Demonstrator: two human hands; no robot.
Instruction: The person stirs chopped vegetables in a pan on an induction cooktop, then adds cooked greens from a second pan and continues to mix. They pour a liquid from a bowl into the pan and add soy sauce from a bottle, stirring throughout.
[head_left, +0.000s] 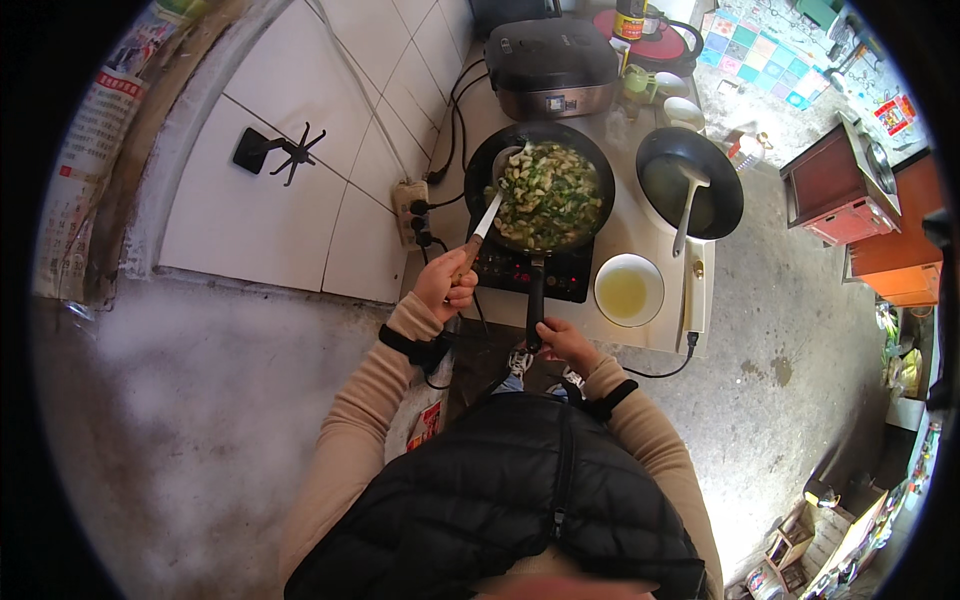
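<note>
My left hand (446, 285) grips the wooden handle of a metal ladle (489, 217), whose bowl rests at the left side of a black frying pan (474, 176). Chopped green vegetables with pale pieces (551, 196) fill the pan in some liquid. The pan sits on a black induction cooktop (499, 279) with lit red digits. At the end of the pan's black handle (535, 300), my right hand (566, 343) has its fingers on the grip. A white bowl of yellowish liquid (628, 291) stands right of the cooktop.
Farther right, a second black pan (679, 169) holds a spatula (690, 202) and some liquid. A rice cooker (551, 67) stands behind the frying pan. Cords run from a power strip (411, 214) at the tiled wall (300, 217). A hook rack (289, 154) juts from the tiles.
</note>
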